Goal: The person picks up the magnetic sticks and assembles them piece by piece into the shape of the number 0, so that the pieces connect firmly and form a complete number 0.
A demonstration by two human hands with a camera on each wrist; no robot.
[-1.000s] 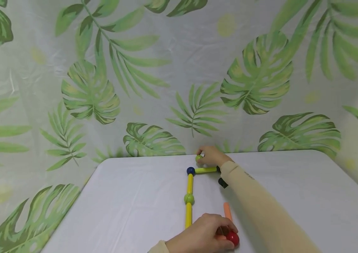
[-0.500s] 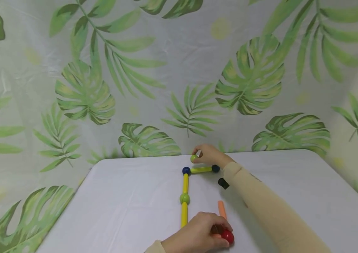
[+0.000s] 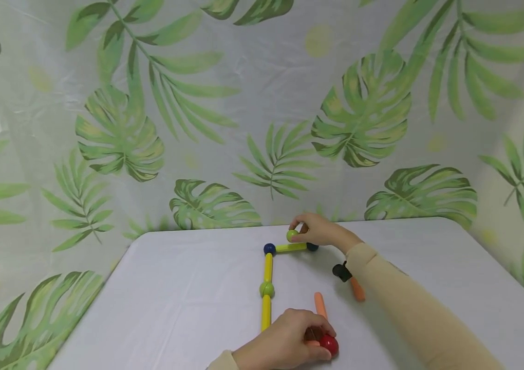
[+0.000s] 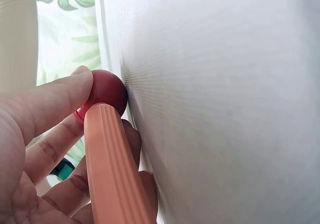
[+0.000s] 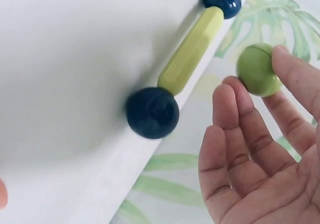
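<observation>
White cloth covers the surface (image 3: 188, 308), which carries a chain of rods and balls.

Left hand (image 3: 285, 344): rests near the near edge, fingers curled round a red ball (image 3: 329, 344) and the lower end of an orange rod (image 3: 320, 305). The left wrist view shows the rod end meeting the ball, with thumb and fingers pinching both. The head view hides that joint under the fingers.

Right hand (image 3: 319, 229): held near the far edge, fingertips pinching a green ball (image 3: 292, 235). The right wrist view shows this ball between the thumb tip and a fingertip, other fingers loosely extended, clear of the chain below.

Chain layout:
- Dark blue ball (image 3: 269, 249) at the corner.
- Lime rod (image 3: 291, 247) running right from it to a second dark blue ball (image 3: 312, 247), partly hidden behind the right hand in the head view and fully visible in the right wrist view.
- Yellow rod (image 3: 268, 267) running toward the near edge to a green joint ball (image 3: 266, 289).
- Second yellow rod (image 3: 265, 312), its near end covered by the left hand.

A second orange rod (image 3: 357, 289) lies beside the right sleeve (image 3: 410, 313), mostly covered. A black item (image 3: 341, 271) on the wrist cannot be identified.
</observation>
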